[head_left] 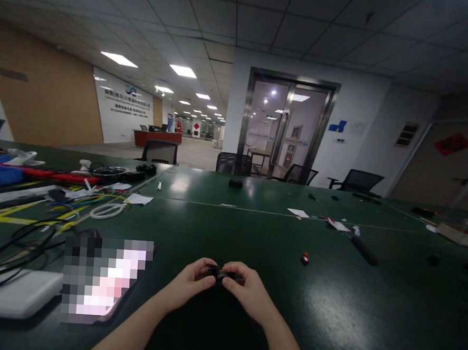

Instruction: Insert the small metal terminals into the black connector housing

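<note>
My left hand (190, 283) and my right hand (246, 289) meet low in the middle of the view, just above the dark green table (230, 233). Both pinch a small black part (219, 272) between thumbs and fingertips; its shape is too small and dark to make out. The fingers of both hands are curled and pressed together around it. A small red piece (304, 257) lies on the table a little to the right of my right hand.
Tangled cables (19, 241), a white coil (107, 210) and a white flat box (12, 293) crowd the left. A black cylindrical tool (364, 250) and paper scraps (298, 213) lie to the right. Office chairs (234, 163) line the far edge before a glass door (286, 128).
</note>
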`<state>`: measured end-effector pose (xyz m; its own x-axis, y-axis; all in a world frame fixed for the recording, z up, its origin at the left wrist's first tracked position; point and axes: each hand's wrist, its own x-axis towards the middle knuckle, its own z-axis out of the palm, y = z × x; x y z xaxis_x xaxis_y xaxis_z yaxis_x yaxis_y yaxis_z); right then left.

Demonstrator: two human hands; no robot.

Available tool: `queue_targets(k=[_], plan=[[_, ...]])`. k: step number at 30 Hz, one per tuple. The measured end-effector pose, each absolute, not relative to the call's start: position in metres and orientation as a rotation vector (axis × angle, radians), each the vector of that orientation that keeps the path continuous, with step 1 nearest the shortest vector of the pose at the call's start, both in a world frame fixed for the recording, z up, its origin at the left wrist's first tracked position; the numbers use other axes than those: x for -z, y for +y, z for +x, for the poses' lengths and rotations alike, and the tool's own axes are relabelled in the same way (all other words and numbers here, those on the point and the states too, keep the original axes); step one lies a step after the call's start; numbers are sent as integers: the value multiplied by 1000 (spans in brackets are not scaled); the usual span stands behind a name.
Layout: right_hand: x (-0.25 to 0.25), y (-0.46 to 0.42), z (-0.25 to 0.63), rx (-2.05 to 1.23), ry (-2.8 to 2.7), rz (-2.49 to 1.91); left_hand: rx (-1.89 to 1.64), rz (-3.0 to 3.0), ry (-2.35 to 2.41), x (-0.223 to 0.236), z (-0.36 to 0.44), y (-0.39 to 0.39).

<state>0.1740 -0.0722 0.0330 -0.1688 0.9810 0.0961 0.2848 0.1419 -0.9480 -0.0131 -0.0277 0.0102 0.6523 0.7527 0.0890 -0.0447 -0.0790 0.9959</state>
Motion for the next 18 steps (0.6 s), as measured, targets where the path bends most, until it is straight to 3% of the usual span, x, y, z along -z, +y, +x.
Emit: queue_targets(k=[18], plan=[[-37, -71, 172, -996, -1523, -1279, -739, 1550, 620, -4, -14, -25]])
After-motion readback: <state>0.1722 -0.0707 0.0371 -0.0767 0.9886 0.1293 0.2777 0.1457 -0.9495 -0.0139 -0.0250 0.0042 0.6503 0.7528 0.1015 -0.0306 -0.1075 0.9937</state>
